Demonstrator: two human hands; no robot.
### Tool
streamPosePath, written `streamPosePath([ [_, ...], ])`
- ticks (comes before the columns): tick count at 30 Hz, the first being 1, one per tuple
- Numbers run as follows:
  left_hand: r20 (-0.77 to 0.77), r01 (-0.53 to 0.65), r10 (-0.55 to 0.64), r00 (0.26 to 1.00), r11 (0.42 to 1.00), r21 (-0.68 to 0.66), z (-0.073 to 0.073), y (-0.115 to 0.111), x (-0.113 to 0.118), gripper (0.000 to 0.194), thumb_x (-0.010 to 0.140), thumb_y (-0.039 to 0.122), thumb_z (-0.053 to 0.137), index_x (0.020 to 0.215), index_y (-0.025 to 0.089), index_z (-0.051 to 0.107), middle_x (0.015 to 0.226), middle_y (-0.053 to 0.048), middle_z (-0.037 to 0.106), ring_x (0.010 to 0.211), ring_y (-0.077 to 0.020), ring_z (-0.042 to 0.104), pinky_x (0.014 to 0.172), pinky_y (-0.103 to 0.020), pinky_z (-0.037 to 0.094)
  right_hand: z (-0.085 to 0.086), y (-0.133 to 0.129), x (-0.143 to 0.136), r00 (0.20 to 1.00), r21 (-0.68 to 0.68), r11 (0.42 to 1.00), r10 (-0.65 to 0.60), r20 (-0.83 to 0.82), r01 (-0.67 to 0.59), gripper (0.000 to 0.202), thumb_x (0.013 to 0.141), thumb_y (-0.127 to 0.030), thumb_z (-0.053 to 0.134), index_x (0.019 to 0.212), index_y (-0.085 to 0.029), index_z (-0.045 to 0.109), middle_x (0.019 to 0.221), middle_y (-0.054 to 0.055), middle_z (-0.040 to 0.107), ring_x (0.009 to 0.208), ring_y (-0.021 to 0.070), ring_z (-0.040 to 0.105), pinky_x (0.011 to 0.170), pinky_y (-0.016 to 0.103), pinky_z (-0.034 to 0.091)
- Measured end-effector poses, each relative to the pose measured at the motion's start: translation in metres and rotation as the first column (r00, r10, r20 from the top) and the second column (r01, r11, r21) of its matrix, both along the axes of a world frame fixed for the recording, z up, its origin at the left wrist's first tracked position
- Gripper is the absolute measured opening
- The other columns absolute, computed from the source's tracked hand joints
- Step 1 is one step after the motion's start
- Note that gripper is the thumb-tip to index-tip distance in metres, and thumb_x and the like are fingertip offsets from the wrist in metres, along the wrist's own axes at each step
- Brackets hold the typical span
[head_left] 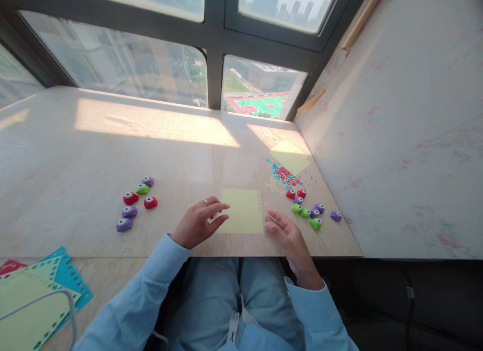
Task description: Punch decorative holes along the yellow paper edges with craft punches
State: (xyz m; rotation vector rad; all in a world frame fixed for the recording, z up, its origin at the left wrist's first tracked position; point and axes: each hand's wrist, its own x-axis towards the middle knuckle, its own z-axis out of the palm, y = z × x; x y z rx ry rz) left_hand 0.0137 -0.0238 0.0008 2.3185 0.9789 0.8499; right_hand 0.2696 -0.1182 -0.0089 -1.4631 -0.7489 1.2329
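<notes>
A pale yellow sheet point(241, 211) lies flat on the wooden table, with small punched holes along its left and right edges. Beside its left edge is my left hand point(199, 221), fingers apart and nothing visible between them; a ring is on one finger. My right hand point(287, 235) is just off the sheet's right edge, its fingers curled around a thin pale item that is too small to name. Several small craft punches with eye shapes, red, green and purple, stand in a left group point(130, 211) and a right group point(305, 212).
Red, blue and yellow paper bits point(285, 176) are scattered behind the right punches, near another yellow sheet point(290, 157). Punched coloured sheets point(33, 305) and a grey cable point(71, 310) are at the lower left. Windows border the back, a wall point(407, 139) the right.
</notes>
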Motion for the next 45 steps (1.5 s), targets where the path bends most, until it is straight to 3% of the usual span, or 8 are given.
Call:
streamPosePath([
  [4,-0.248,0.101,-0.098,0.964,0.995,0.001,-0.010,-0.021,0.026,0.029,0.090,0.026,0.059,0.118,0.019,0.064,0.098,-0.009,0.068,0.082,-0.0193,0.065,0.072,-0.031,0.051,-0.001,0.000,-0.002,0.999,-0.009,1.000,-0.002,-0.040,0.001,0.052,0.074,-0.039,0.080,0.119,-0.020,0.064,0.131,0.013,0.064,0.127,0.0267,0.056,0.111,0.046,0.040],
  [7,-0.357,0.095,-0.096,0.929,0.995,-0.021,-0.018,-0.029,0.037,0.021,0.089,0.026,0.061,0.107,0.019,0.068,0.095,-0.009,0.066,0.082,-0.0209,0.065,0.068,-0.030,0.049,-0.001,0.000,-0.004,0.996,-0.006,1.000,-0.010,-0.092,0.009,0.050,0.073,-0.037,0.081,0.117,-0.020,0.065,0.132,0.013,0.063,0.127,0.0275,0.055,0.110,0.047,0.042],
  [23,-0.313,0.067,-0.080,0.946,0.996,-0.049,-0.023,-0.028,0.038,0.024,0.091,0.035,0.058,0.109,0.020,0.064,0.095,-0.006,0.064,0.081,-0.0197,0.063,0.072,-0.031,0.046,-0.007,0.012,-0.013,0.898,0.015,1.000,-0.016,-0.439,0.025,0.023,0.076,-0.031,0.075,0.097,-0.020,0.071,0.109,0.009,0.072,0.115,0.0262,0.064,0.098,0.042,0.054],
  [28,-0.307,0.039,-0.056,0.950,0.997,-0.063,-0.023,-0.029,0.039,0.042,0.090,0.039,0.060,0.125,0.017,0.053,0.094,-0.007,0.065,0.080,-0.0218,0.063,0.070,-0.032,0.046,-0.004,0.021,-0.013,0.871,-0.020,0.999,0.021,-0.491,-0.035,0.022,0.078,-0.031,0.070,0.097,-0.020,0.072,0.102,0.008,0.073,0.096,0.0213,0.069,0.073,0.031,0.059],
  [32,-0.294,0.040,-0.057,0.954,0.997,-0.062,-0.024,-0.029,0.039,0.044,0.088,0.038,0.061,0.125,0.017,0.051,0.095,-0.007,0.065,0.082,-0.0223,0.063,0.072,-0.033,0.046,0.002,0.028,-0.017,0.931,-0.022,0.998,0.044,-0.363,-0.056,0.034,0.073,-0.037,0.075,0.102,-0.019,0.072,0.094,0.005,0.073,0.056,0.0112,0.060,0.042,0.022,0.044],
  [36,-0.280,0.032,-0.052,0.959,0.996,-0.078,-0.022,-0.029,0.039,0.041,0.087,0.037,0.061,0.123,0.018,0.053,0.095,-0.008,0.064,0.083,-0.0230,0.063,0.073,-0.034,0.047,0.006,0.038,-0.016,0.992,-0.036,0.991,0.127,0.003,-0.126,0.042,0.073,-0.051,0.073,0.097,-0.016,0.073,0.057,-0.002,0.064,0.038,0.0083,0.043,0.034,0.020,0.026],
  [39,-0.268,0.021,-0.045,0.962,0.995,-0.094,-0.022,-0.029,0.039,0.040,0.086,0.035,0.063,0.121,0.017,0.055,0.093,-0.008,0.064,0.083,-0.0238,0.063,0.073,-0.034,0.047,0.007,0.046,-0.013,0.953,-0.025,0.982,0.186,0.238,-0.186,0.043,0.076,-0.057,0.067,0.088,-0.015,0.075,0.054,-0.002,0.064,0.043,0.0131,0.051,0.037,0.023,0.033],
  [45,-0.033,0.036,-0.045,0.998,0.973,-0.230,-0.013,-0.026,0.035,0.032,0.085,0.032,0.063,0.113,0.017,0.061,0.085,-0.003,0.068,0.064,-0.0146,0.060,0.063,-0.028,0.047,-0.007,0.053,-0.007,0.949,0.030,0.983,0.165,0.269,-0.179,0.038,0.073,-0.050,0.072,0.089,-0.016,0.075,0.084,0.008,0.077,0.080,0.0288,0.071,0.070,0.038,0.056],
])
